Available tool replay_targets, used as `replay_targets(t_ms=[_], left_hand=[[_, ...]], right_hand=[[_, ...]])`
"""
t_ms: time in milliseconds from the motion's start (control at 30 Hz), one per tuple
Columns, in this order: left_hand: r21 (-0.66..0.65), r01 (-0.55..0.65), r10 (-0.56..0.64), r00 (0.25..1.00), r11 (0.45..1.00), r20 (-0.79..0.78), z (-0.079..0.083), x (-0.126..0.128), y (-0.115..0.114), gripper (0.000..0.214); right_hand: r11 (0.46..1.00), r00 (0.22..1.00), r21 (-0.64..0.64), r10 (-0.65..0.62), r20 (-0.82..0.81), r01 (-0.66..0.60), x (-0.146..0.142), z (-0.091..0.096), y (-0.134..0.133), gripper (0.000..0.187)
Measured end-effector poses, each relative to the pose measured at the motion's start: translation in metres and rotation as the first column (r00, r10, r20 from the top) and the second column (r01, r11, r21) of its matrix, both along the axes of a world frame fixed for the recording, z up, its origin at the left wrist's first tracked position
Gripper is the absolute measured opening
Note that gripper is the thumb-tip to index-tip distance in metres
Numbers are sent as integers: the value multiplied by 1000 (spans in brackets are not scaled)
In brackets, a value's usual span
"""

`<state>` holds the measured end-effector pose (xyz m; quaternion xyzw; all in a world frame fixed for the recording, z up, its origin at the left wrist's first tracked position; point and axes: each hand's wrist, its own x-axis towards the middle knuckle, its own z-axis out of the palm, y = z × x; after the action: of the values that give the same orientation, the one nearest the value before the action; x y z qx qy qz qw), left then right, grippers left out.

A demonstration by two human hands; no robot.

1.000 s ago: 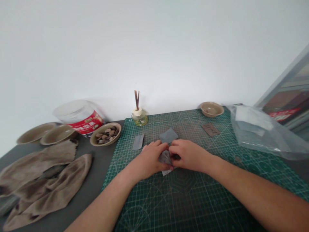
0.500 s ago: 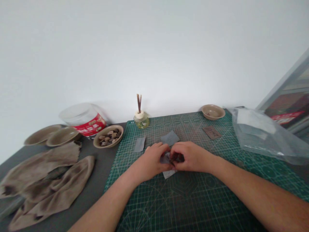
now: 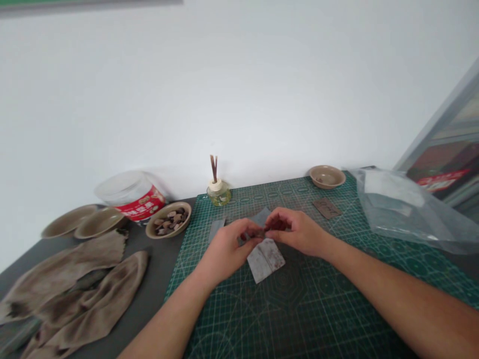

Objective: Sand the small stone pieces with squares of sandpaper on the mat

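Observation:
My left hand point(image 3: 234, 244) and my right hand point(image 3: 295, 229) meet over the green cutting mat point(image 3: 239, 319), thumbs and fingertips pinched together. Between them is a small dark brown piece point(image 3: 261, 233), mostly covered by the fingers, so its kind cannot be made out. Just below the fingertips lies a creased, pale grey sheet point(image 3: 265, 261) with brown smudges. Behind the hands a darker grey sheet point(image 3: 261, 216) is partly hidden. To the left of my left hand, another small grey strip point(image 3: 216, 229) rests on the mat.
At left are a bowl of brown stone-like pieces point(image 3: 169, 220), a red-labelled plastic jar point(image 3: 140, 204) and a crumpled brown cloth point(image 3: 90, 304). A reed diffuser point(image 3: 219, 192), a bowl point(image 3: 327, 177), a brown card point(image 3: 327, 208) and a clear plastic bag point(image 3: 404, 219) stand or lie further back.
My hands have shifted slightly upward in view and drawn back from the pale grey sheet, which shows much more now. The small brown piece sits between both sets of fingertips. The view has tilted up.

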<state>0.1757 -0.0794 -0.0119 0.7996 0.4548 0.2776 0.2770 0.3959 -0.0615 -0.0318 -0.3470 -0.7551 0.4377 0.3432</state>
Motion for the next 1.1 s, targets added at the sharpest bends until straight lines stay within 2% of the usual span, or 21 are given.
replay_targets(t_ms=[67,133,200,267,400,533,600,667,733,867,933,1000,1100], left_hand=[[55,-93,91,995,994,28,0,-1,2,14],[96,-178,173,983,979,55,0,-2,3,16],[112,-228,222,973,967,66,0,-2,4,16],[114,-247,241,968,962,62,-1,-2,5,16],[102,-250,245,968,963,56,-3,-1,6,16],[72,-230,222,970,971,96,-5,-1,7,17],[60,-236,226,964,970,143,-6,-2,7,19],[47,-264,250,948,963,195,-8,-2,8,21],[26,-298,283,929,954,239,-8,-2,8,21],[-10,-302,296,924,953,244,-8,1,7,20],[-23,-279,276,931,960,240,-8,3,7,22],[-41,-263,265,928,964,264,-9,5,7,24],[-70,-257,266,916,964,300,-11,5,7,20]], right_hand=[[987,980,155,4,200,-36,3,1,0,40],[958,925,255,24,379,-129,4,0,-2,63],[942,871,271,42,489,-197,4,-2,-4,75],[949,851,245,42,524,-198,2,-5,-4,71],[987,914,113,58,402,-113,0,-6,-2,56],[987,995,-155,61,77,-48,-2,-2,0,27],[984,992,-178,-10,-127,-12,-2,1,-2,29],[989,969,-137,-80,-236,48,-2,5,-4,34],[995,977,-70,-86,-194,74,0,8,-5,36],[997,995,54,-51,81,47,1,9,-5,24],[990,989,108,-105,108,94,1,9,-4,13],[978,984,162,-146,103,128,2,10,-5,12],[984,981,168,-83,176,53,4,13,-5,19]])
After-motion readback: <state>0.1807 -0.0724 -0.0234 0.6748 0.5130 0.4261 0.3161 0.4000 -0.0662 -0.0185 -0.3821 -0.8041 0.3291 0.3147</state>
